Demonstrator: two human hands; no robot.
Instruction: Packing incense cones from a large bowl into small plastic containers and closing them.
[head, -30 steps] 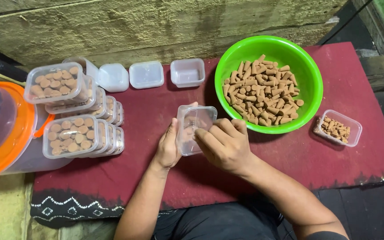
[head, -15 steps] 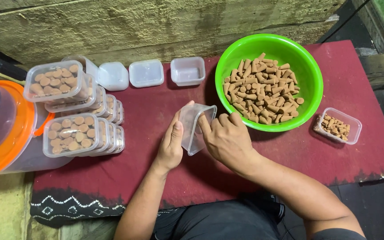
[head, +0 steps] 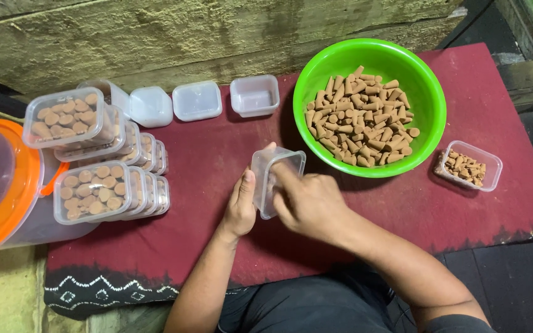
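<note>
My left hand point(head: 240, 206) holds a small clear plastic tub point(head: 275, 179), tilted with its mouth toward the right, above a dark red cloth point(head: 205, 166). My right hand point(head: 308, 202) reaches into the tub's mouth, fingers inside. Whether the fingers hold anything is hidden. A bright green bowl point(head: 430, 117) full of brown cone-shaped pieces point(head: 360, 120) stands just beyond the tub, to the right.
Stacks of lidded tubs filled with brown pieces point(head: 94, 157) stand at the left, beside a large orange-rimmed container point(head: 7, 191). Empty tubs and lids point(head: 197, 100) line the back. A small open tub of brown bits point(head: 469, 165) sits at the right. A concrete wall point(head: 155, 37) runs behind.
The tub has tipped further onto its side and dropped slightly toward me. My right hand moved from over the tub's top to its open mouth.
</note>
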